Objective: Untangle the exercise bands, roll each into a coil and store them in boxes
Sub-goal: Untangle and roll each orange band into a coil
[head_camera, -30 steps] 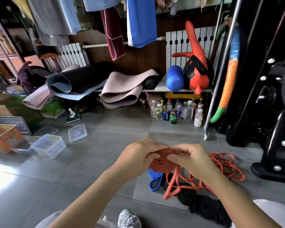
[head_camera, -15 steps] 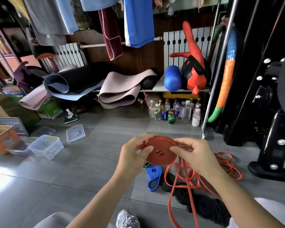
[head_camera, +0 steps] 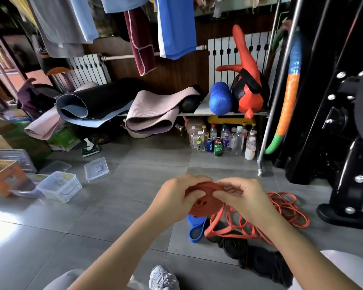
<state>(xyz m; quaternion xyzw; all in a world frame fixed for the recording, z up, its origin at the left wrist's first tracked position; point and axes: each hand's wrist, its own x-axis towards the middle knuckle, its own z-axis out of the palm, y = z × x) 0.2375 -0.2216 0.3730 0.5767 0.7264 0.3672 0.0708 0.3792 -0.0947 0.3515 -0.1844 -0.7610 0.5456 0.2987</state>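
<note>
The person holds a red coil point(head_camera: 201, 204) in front of the body, above the grey floor point(head_camera: 113, 206). It is an exercise band rolled flat like a disc. A loose part of the same red band point(head_camera: 217, 225) hangs from the lower right side of the coil down to the floor. The left hand point(head_camera: 174, 197) grips the left half of the coil, with its fingers curled over the top edge and its thumb pressed on the face. The right hand point(head_camera: 245, 196) pinches the upper right edge of the coil between the thumb and the curled fingers. The fingertips of the two hands come close together at the top of the coil.

Directly below the coil a blue band point(head_camera: 195, 230) lies folded on the floor. Below and to the right of the coil lies a heap of black bands point(head_camera: 260, 260). To the right of the coil, behind the right hand, there is a tangle of thin orange bands point(head_camera: 289, 208). I cannot tell if the loose red part is caught in them.

Well apart to the left of the coil stands an open clear box point(head_camera: 59, 186), and a clear lid point(head_camera: 96, 169) lies just beside it, on the side nearer to the coil. Far behind the coil a group of bottles point(head_camera: 222, 141) stands on the floor. Below the coil, at the bottom edge, a white shoe point(head_camera: 162, 278) shows.
</note>
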